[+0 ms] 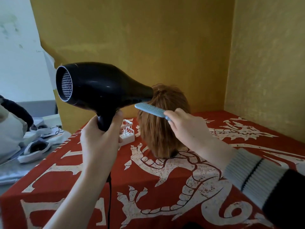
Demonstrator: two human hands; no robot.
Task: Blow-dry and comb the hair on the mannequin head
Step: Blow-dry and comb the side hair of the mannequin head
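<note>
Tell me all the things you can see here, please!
hair dryer: one, black, held up at left, nozzle at the wig
comb: one, light blue, against the top of the hair
mannequin head: one, reddish-brown hair, standing on the cloth
tablecloth: one, red with white dragon print, covering the table
small rack: one, white, on the cloth left of the head
cord: one, black, hanging from the dryer
wall: yellow, behind
left hand: grips the dryer handle
right hand: holds the comb; striped cuff on the sleeve
</note>
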